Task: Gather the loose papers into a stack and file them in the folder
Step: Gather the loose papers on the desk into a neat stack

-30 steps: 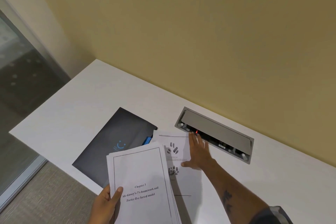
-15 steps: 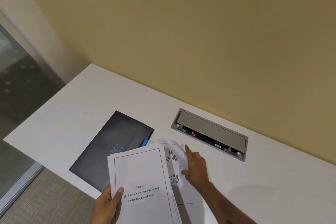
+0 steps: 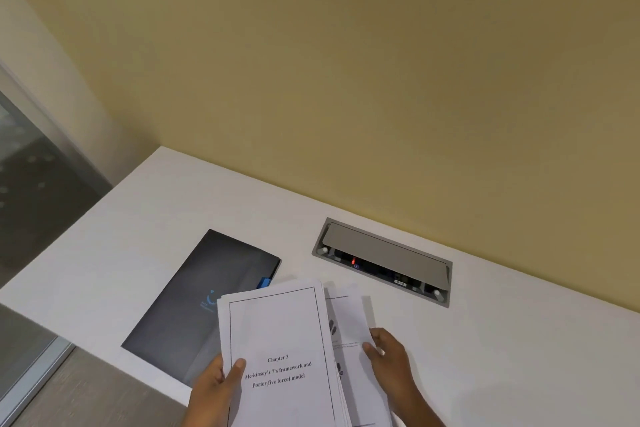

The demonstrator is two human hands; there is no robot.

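Note:
My left hand [image 3: 218, 388] grips a stack of white papers [image 3: 277, 333] by its left edge, thumb on the top page, which reads "Chapter 3". A loose printed sheet [image 3: 349, 319] sticks out from under the stack on the right. My right hand [image 3: 388, 354] pinches that sheet's right edge and lifts it off the table. The dark closed folder [image 3: 207, 291] with a blue logo and a blue tab lies flat on the white table [image 3: 519, 340], just left of the stack and partly under it.
A grey recessed power and cable box [image 3: 384, 253] with a red light is set into the table behind the papers, near the yellow wall. The table's front edge runs along the lower left, with a glass partition and floor beyond it.
My right hand pulled back from near the cable box toward me and took hold of the loose sheet's right edge, raising it. The left hand kept holding the stack.

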